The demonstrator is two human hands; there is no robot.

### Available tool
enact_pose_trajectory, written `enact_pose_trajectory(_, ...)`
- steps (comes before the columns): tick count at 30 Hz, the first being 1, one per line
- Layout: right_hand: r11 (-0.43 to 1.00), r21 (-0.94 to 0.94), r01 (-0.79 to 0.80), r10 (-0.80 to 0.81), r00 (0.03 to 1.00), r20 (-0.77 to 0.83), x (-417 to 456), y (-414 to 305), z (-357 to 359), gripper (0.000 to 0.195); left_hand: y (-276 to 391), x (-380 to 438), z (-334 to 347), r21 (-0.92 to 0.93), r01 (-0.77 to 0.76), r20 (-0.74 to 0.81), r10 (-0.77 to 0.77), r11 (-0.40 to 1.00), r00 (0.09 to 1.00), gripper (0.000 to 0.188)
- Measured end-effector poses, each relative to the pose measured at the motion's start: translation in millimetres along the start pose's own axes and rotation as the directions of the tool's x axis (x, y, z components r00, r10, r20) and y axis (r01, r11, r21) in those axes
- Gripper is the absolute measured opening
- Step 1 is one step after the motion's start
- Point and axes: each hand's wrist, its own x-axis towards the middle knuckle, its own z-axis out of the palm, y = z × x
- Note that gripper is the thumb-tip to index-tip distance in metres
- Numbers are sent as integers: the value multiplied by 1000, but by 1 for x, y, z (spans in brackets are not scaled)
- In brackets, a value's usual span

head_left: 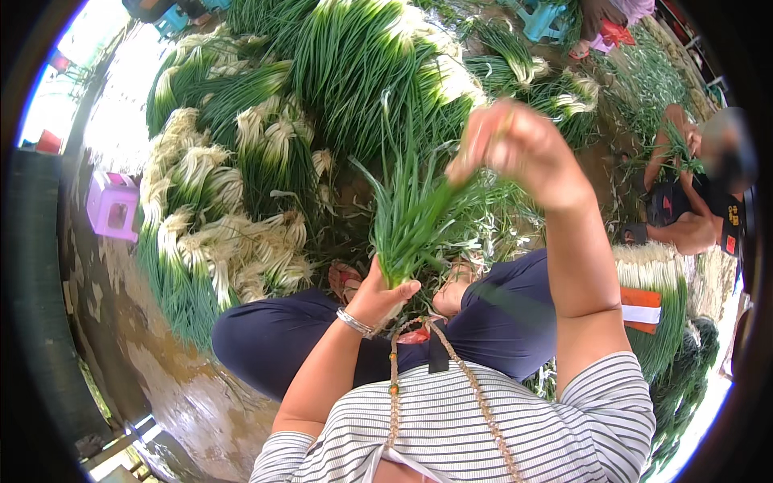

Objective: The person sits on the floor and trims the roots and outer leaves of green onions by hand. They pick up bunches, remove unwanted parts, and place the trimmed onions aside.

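My left hand (386, 293) is closed round the lower end of a bunch of green onions (401, 235), its leaves fanning upward in front of my lap. Raised to the right of the leaves, my right hand (504, 145) is blurred by motion. Its fingers are bent near the leaf tips, and whether they pinch a leaf is not clear. Beyond the hands lies a large heap of green onions (356, 66) with white stalks. Bundles with their pale roots upward (241, 241) lie on the left. Loose leaf scraps (483, 223) cover the ground behind the held bunch.
A purple plastic stool (113, 205) stands at the left on the wet floor (175, 410). At the right a co-worker (694, 181) sits low, handling greens. Near my right elbow, more green onions (652, 271) carry an orange and white object (641, 311). Blue stools (540, 21) stand at the top.
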Motion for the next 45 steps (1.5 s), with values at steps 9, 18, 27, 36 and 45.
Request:
enact_pose_trajectory(9, 983, 89, -159, 171, 973, -152, -17, 9, -14, 14, -5, 4, 2, 751, -80, -108, 242, 656, 964, 73)
enact_pose_trajectory(18, 959, -206, 195, -81, 884, 461, -42, -38, 72, 12, -24, 11, -22, 877, 132, -283, 275, 462, 919, 81)
enact_pose_trajectory(27, 936, -230, -267, 315, 927, 204, -56, -20, 76, 8, -42, 26, -40, 574, 196, -393, 57, 795, 918, 67)
enact_pose_trajectory(36, 970, -121, -212, 102, 803, -588, -72, 19, 39, 12, -9, 20, -8, -206, 102, -247, -153, 973, 957, 50)
enact_pose_trajectory(45, 979, 186, -83, 184, 750, -635, -85, 25, 19, 6, 8, 13, -1, -379, 62, -305, -187, 924, 934, 33)
